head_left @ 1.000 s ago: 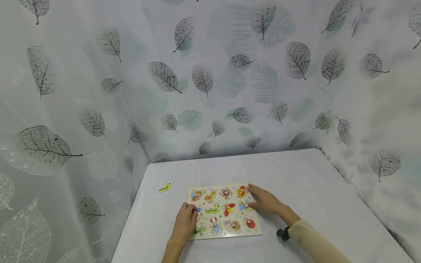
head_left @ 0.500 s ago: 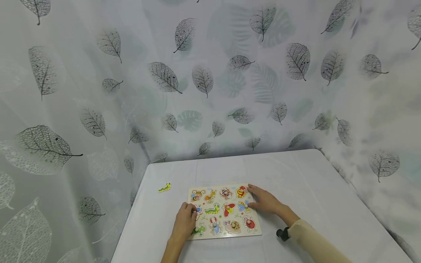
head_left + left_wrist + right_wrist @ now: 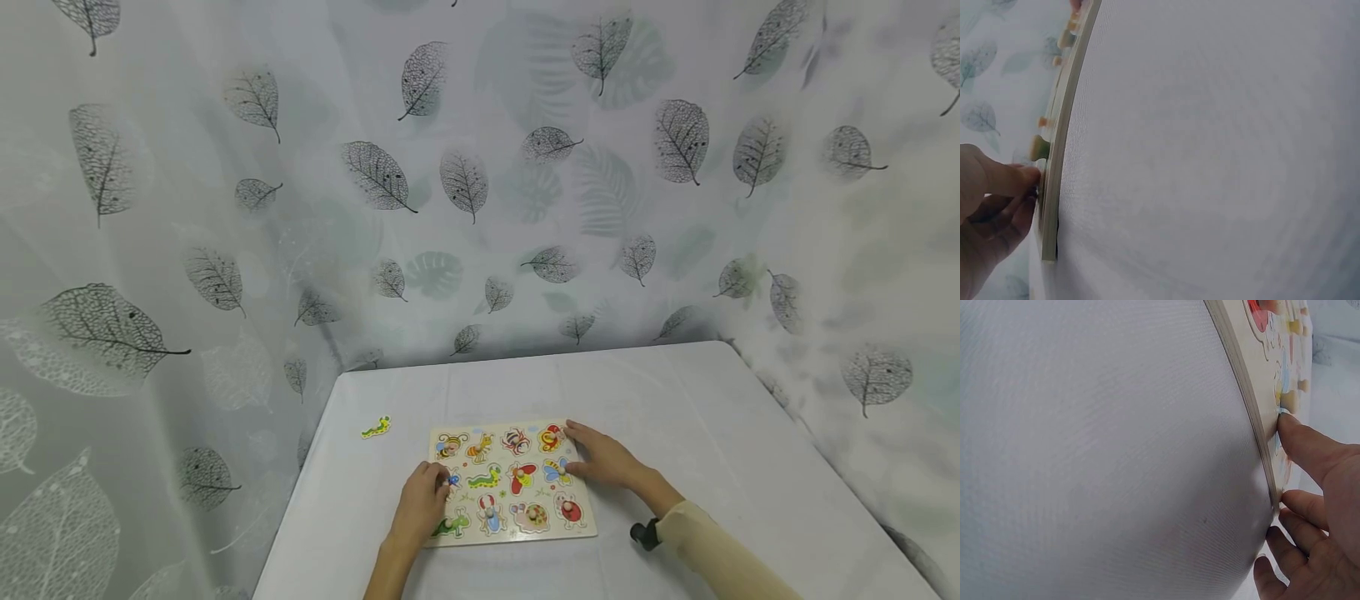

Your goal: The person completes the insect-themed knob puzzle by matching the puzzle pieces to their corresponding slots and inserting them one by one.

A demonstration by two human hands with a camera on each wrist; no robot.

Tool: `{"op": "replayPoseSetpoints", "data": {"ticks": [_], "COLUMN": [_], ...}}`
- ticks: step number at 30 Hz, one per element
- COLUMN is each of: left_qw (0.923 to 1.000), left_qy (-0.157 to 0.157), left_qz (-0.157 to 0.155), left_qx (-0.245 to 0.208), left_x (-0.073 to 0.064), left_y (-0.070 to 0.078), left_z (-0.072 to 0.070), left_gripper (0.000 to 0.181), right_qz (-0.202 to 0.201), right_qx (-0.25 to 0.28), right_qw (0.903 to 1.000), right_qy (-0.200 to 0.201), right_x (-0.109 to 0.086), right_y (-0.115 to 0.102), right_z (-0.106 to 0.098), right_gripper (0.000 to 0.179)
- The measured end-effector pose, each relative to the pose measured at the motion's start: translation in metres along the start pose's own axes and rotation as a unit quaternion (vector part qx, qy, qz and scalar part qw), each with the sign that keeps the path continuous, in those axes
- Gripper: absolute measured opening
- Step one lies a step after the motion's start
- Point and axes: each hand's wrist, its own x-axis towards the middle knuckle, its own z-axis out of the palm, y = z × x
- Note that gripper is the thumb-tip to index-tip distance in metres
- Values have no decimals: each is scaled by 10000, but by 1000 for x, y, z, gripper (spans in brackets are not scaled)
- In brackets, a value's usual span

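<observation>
A wooden puzzle board (image 3: pixel 502 493) with colourful insect pieces lies flat on the white table. My left hand (image 3: pixel 417 504) is over the board's left edge, with thumb and fingertips pinching a blue insect piece (image 3: pixel 454 478). Part of this piece hides behind the fingers. In the left wrist view, the thumb (image 3: pixel 1013 179) and fingers meet low at the board's surface. My right hand (image 3: pixel 606 457) rests on the board's upper right, its thumb by a blue-and-yellow insect piece (image 3: pixel 557 471). The right wrist view shows its fingers (image 3: pixel 1288 553) spread along the board's edge.
A green caterpillar piece (image 3: pixel 376 427) lies on the table (image 3: pixel 637 383) left of the board. On the board are a green caterpillar picture (image 3: pixel 484 477), a ladybird piece (image 3: pixel 570 509) and several other knobbed pieces. Leaf-print curtains (image 3: pixel 495 208) surround the table.
The blue insect piece under my left fingers shifted slightly and now sits flatter, with less of its pale edge showing. My right hand has stayed in place.
</observation>
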Motion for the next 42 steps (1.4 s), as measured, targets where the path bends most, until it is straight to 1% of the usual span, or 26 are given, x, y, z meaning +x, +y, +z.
{"op": "replayPoseSetpoints", "data": {"ticks": [6, 11, 13, 15, 17, 19, 21, 23, 26, 30, 31, 33, 36, 39, 42], "left_qw": [9999, 9989, 9982, 9974, 9968, 9959, 9959, 9956, 9954, 9948, 9947, 9941, 9923, 9902, 9893], "left_qy": [-30, -142, -263, -392, -458, -475, -389, -253, -4, 293, 355, 466, 557, 553, 518], "left_qz": [-20, -206, -231, -148, -67, -79, -214, -414, -670, -810, -784, -848, -1057, -1283, -1363], "left_qx": [-152, -394, -492, -586, -655, -761, -789, -802, -683, -548, -556, -497, -322, -78, 45], "left_x": [1, 2, 3, 6, 9, 12, 17, 22, 33, 49, 53, 60, 70, 77, 82], "left_y": [-2, -5, -5, -6, -8, -11, -16, -21, -32, -50, -55, -64, -78, -89, -97], "left_z": [-1, -2, -6, -11, -18, -24, -30, -37, -48, -61, -65, -70, -75, -77, -77], "left_gripper": [16, 17, 19, 24, 27, 28, 27, 25, 24, 24, 25, 27, 32, 39, 44], "right_qz": [18, 3, 10, 41, 58, 86, 99, 79, 85, 103, 102, 90, 45, -15, -31], "right_qx": [-60, -55, -29, 2, 38, 50, 58, 42, 42, 17, 9, 8, 22, 38, 24], "right_qw": [10000, 10000, 10000, 10000, 10000, 9999, 9999, 10000, 9999, 9999, 9999, 9999, 10000, 10000, 10000], "right_qy": [16, 14, 11, 10, 12, 11, 16, 21, 42, 46, 47, 45, 41, 53, 38], "right_x": [1, 1, 1, 1, 0, -1, -1, -2, -2, -1, -1, -1, 0, 1, 0], "right_y": [1, 1, 0, 0, 0, 0, 0, -1, -1, -1, -1, -1, 0, 0, 1], "right_z": [2, 1, 1, 0, 1, 2, 2, 2, 1, 1, 1, 1, 1, 1, 1], "right_gripper": [78, 78, 78, 78, 78, 78, 78, 78, 78, 78, 78, 78, 78, 78, 78]}}
